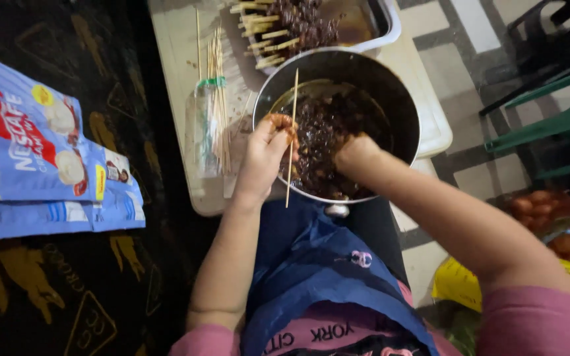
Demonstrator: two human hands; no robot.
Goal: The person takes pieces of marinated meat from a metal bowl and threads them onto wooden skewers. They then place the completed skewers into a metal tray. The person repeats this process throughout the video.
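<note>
Bamboo, thin and pale, is what the left hand (266,148) pinches: a single skewer (291,138) held nearly upright between thumb and fingertips, its top over the steel bowl (400,112) and its lower end past the near rim. The fingers are smeared with brown sauce. The right hand (356,153) reaches down into the bowl and is sunk in the dark marinated meat (328,132); its fingers are hidden in the pieces, so whether they are closed on anything cannot be told.

The bowl sits at the near edge of a cream plastic board (179,79), with its rim over the person's lap, where a blue cloth (311,264) lies across pink clothing. Just left of the left hand a bundle of bare skewers (218,99) rests on the board, tied with a green band and partly in a clear wrapper. Behind the bowl a white tray (390,29) holds finished skewers (278,29) loaded with dark meat, their stick ends pointing left.

Further left, on a black cloth with yellow figures (67,296), lie blue sachet packs (34,158). To the right, the floor is tiled in pale and grey squares (450,79); green plastic chair legs (549,125) stand there, and a yellow bag (460,283) and a sack of reddish round produce (549,211) lie near the right arm.
</note>
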